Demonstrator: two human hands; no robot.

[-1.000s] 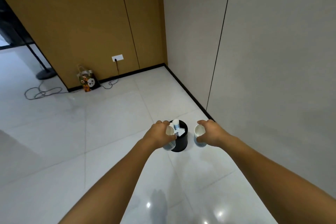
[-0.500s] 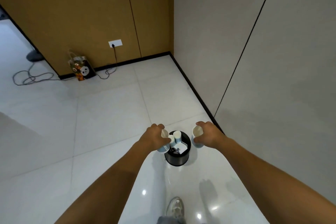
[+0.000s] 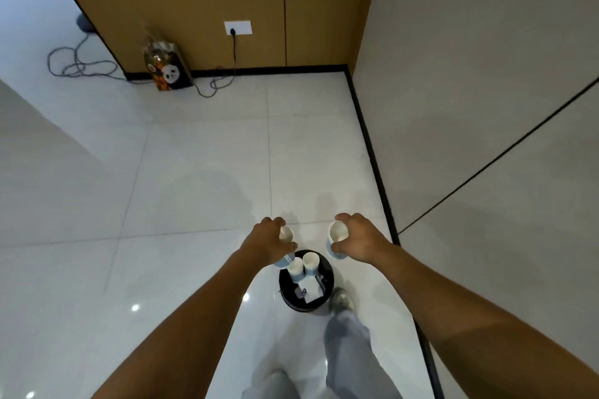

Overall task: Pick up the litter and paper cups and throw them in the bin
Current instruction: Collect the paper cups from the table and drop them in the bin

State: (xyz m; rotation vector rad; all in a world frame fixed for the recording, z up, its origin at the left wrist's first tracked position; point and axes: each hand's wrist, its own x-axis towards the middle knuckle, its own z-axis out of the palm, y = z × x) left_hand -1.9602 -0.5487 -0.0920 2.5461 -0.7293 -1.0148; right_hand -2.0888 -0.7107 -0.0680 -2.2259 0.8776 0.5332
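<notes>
A small round black bin [image 3: 328, 296] stands on the white tiled floor near the right wall. Inside it are two white and blue paper cups [image 3: 304, 264] and a piece of white paper litter [image 3: 310, 290]. My left hand [image 3: 265, 244] grips a white and blue paper cup [image 3: 287, 248] over the bin's far left rim. My right hand [image 3: 358, 241] grips another paper cup [image 3: 336, 238], held just beyond the bin's far right rim. Both cups are tilted with their mouths in view.
My right foot [image 3: 342, 300] stands beside the bin, trouser legs below. A black skirting [image 3: 372, 155] runs along the right wall. Far off, a patterned gift bag [image 3: 167, 70] leans on the brown wall, with a cable [image 3: 81, 66] on the floor and a socket [image 3: 238, 27].
The view has closed in on the bin and tilted down, so the bin now lies under my hands. Both hands still hold their cups. My leg and foot have come into view.
</notes>
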